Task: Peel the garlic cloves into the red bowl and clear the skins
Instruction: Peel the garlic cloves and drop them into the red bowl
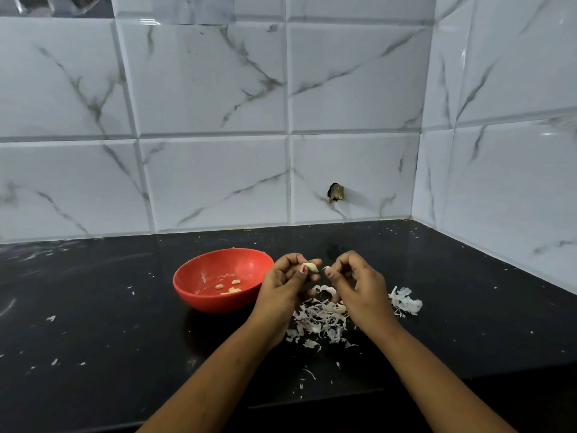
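Observation:
A red bowl (pixel 199 278) stands on the black counter, left of my hands, with a few peeled garlic cloves (pixel 231 285) in its bottom. My left hand (pixel 285 284) pinches a pale garlic clove (pixel 310 266) between thumb and fingers, just right of the bowl's rim. My right hand (pixel 356 282) is beside it, fingers curled, pinching a small piece of skin (pixel 326 269) close to the clove. Under both hands lies a heap of white garlic skins (pixel 318 320). A second clump of skins (pixel 406 301) lies right of my right hand.
The black counter (pixel 109 307) meets a white marble-tiled wall at the back and on the right, forming a corner. Small skin flecks are scattered over the counter. The counter's front edge runs near the bottom of the view.

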Action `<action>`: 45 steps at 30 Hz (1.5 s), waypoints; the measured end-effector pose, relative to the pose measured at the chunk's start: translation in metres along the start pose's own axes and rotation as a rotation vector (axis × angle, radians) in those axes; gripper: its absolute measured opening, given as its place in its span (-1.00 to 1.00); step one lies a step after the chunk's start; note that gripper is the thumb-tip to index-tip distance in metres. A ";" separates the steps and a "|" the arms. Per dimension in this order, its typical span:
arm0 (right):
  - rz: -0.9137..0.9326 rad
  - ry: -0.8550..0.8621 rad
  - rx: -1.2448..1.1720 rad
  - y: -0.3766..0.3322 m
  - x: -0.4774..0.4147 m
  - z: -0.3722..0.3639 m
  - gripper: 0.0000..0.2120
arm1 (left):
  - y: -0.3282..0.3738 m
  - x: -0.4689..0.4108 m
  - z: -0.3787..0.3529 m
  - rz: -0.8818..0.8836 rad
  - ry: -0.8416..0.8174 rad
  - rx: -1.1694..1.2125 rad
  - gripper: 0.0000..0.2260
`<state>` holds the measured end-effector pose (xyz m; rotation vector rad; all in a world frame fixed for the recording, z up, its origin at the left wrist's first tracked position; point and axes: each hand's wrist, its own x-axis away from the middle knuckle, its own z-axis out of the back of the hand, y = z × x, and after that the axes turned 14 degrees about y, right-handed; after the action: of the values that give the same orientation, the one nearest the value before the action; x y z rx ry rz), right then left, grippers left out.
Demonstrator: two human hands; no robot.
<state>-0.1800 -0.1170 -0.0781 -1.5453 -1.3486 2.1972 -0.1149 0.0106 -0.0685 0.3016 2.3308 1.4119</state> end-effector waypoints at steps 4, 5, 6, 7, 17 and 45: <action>0.047 -0.066 0.178 0.006 0.000 -0.001 -0.72 | 0.000 0.002 0.001 -0.040 -0.027 -0.081 -0.91; 0.067 -0.103 0.232 0.007 0.000 -0.001 -0.74 | 0.001 0.002 0.002 -0.048 -0.028 -0.094 -0.91; 0.090 -0.127 0.264 0.008 0.001 -0.001 -0.78 | 0.000 0.002 0.002 -0.053 -0.030 -0.111 -0.90; 0.103 -0.128 0.267 0.009 0.001 -0.002 -0.81 | 0.001 0.003 0.002 -0.053 -0.033 -0.131 -0.90; 0.237 -0.099 0.321 0.009 0.004 -0.001 -0.86 | -0.005 0.002 0.002 -0.051 0.017 -0.218 -0.92; 0.516 -0.003 0.488 0.008 0.005 -0.003 -0.90 | -0.015 -0.004 0.006 -0.034 0.042 -0.193 -0.83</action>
<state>-0.1772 -0.1172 -0.0874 -1.8107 -0.3635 2.5380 -0.1084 0.0073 -0.0833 0.1771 2.1994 1.6265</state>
